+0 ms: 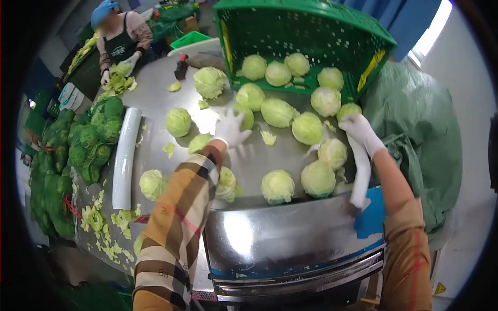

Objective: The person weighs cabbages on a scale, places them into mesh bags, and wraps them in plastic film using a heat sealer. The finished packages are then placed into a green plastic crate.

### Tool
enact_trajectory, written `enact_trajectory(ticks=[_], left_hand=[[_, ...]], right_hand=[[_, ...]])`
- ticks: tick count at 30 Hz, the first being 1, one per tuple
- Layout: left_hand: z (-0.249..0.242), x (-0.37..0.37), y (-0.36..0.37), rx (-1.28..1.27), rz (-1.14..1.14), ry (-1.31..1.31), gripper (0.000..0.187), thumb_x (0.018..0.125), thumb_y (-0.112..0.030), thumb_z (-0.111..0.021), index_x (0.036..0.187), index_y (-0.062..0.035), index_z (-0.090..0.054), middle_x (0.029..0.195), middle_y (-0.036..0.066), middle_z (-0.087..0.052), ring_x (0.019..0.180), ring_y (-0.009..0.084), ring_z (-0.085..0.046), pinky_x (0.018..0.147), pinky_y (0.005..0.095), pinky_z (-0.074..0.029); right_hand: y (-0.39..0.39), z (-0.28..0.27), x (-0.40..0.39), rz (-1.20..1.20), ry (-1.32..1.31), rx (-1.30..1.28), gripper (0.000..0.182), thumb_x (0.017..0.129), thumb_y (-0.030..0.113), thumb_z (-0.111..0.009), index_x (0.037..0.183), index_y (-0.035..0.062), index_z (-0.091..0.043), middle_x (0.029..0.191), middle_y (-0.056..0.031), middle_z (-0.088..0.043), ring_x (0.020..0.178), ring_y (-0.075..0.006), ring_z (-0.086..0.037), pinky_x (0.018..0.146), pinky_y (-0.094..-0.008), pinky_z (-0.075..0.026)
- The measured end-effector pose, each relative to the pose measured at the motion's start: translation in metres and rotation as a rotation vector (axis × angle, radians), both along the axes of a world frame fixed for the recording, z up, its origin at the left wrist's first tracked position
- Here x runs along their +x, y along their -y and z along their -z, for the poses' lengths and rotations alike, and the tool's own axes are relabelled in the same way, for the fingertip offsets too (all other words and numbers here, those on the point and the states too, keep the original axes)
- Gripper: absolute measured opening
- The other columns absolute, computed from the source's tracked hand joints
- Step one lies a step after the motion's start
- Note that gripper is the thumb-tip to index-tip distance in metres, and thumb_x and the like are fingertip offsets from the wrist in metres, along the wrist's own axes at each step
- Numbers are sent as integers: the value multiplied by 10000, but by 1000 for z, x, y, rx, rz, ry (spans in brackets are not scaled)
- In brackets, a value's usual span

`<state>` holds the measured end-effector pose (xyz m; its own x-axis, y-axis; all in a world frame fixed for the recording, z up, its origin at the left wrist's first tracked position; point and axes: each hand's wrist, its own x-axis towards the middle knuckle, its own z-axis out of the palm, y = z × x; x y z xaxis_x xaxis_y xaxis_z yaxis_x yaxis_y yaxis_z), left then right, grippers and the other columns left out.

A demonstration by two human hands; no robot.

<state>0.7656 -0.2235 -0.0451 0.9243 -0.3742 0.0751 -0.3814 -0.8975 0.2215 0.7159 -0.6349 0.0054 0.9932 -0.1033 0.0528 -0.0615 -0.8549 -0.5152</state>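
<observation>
My left hand (232,129), in a white glove, is over the metal table with its fingers spread. Its fingertips overlap a pale green cabbage (247,120), and another cabbage (200,143) lies beside the wrist. My right hand (359,130), also gloved, is closed at the table's right side, close to a cabbage (348,110) and the upper end of a white roll-like strip (359,179). I cannot tell what its curled fingers hold. Between my hands lie more cabbages, including an elongated one (278,112) and a round one (307,128).
A green crate (306,8) lies on its side at the back with several cabbages inside. On the left are a white roll (126,160), netted cabbages (96,135) and leaf scraps (96,220). A metal machine (295,241) stands in front; a co-worker (122,44) handles leaves at the far left.
</observation>
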Motion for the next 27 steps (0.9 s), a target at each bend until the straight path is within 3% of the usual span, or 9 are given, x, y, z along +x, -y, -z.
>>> enact_trajectory(ticks=[2, 5, 11, 12, 14, 17, 20, 25, 27], left_hand=[[-3, -1, -15, 104, 83, 9, 674, 772, -328, -697, 1377, -140, -468, 1404, 174, -407, 1204, 414, -474, 994, 454, -439], [-2, -1, -31, 61, 103, 18, 671, 783, -308, -695, 1384, -121, -463, 1392, 173, -426, 1148, 377, -534, 955, 430, -477], [-12, -28, -38, -20, 241, -231, 732, 813, -380, -716, 1419, -86, -427, 1420, 225, -393, 1251, 360, -496, 1033, 391, -432], [-23, -37, -38, -149, 191, -584, 821, 784, -458, -737, 1430, -76, -406, 1441, 239, -379, 1311, 362, -438, 1080, 399, -386], [-32, -49, -43, 178, 326, -700, 905, 743, -501, -756, 1445, -68, -382, 1453, 233, -376, 1346, 363, -397, 1090, 435, -370], [-22, -80, -62, 202, 580, -657, 895, 706, -476, -775, 1424, -86, -409, 1400, 240, -417, 1291, 385, -440, 1057, 457, -394], [-16, -114, -70, 264, 530, -316, 864, 660, -422, -802, 1379, -97, -452, 1315, 245, -464, 1205, 413, -482, 1011, 466, -421], [-32, -129, -99, 40, 214, -383, 824, 657, -344, -823, 1358, -91, -473, 1255, 226, -514, 1148, 378, -529, 979, 437, -454], [-59, -147, -125, -427, -39, -329, 780, 733, -316, -796, 1379, -51, -448, 1260, 177, -562, 1161, 286, -564, 985, 382, -468]], right_hand=[[-7, 9, 4, -152, -243, -32, 240, 784, 230, -690, 855, 2, -714, 779, -163, -692, 715, -223, -665, 706, -348, -517], [-42, 12, -7, -242, -304, -185, 222, 802, 232, -678, 851, 20, -725, 813, -174, -704, 743, -245, -683, 719, -353, -528], [-118, 29, -57, -663, -374, 21, 744, 772, 483, -733, 1278, -28, -541, 1079, -220, -678, 1011, -323, -662, 877, -362, -522], [-134, 30, -64, -678, -371, 29, 744, 772, 483, -733, 1278, -28, -541, 1079, -220, -678, 1011, -323, -662, 877, -362, -522], [-164, 28, -75, -741, -453, -177, 935, 702, 635, -712, 1300, -52, -500, 1073, -263, -664, 1020, -354, -656, 880, -389, -521], [-188, 29, -75, -731, -509, -241, 1044, 630, 738, -680, 1272, -68, -517, 1050, -270, -666, 1002, -375, -657, 873, -403, -521], [-204, 25, -67, -722, -584, -333, 1046, 620, 737, -685, 1272, -63, -520, 1038, -260, -672, 973, -373, -667, 844, -406, -527], [-200, 33, -68, -747, -512, -303, 1021, 635, 721, -686, 1292, -42, -516, 1030, -250, -677, 958, -376, -668, 845, -415, -519], [-193, 37, -76, -691, -431, -250, 940, 650, 708, -683, 1253, 0, -548, 1055, -232, -676, 989, -373, -656, 872, -417, -505]])
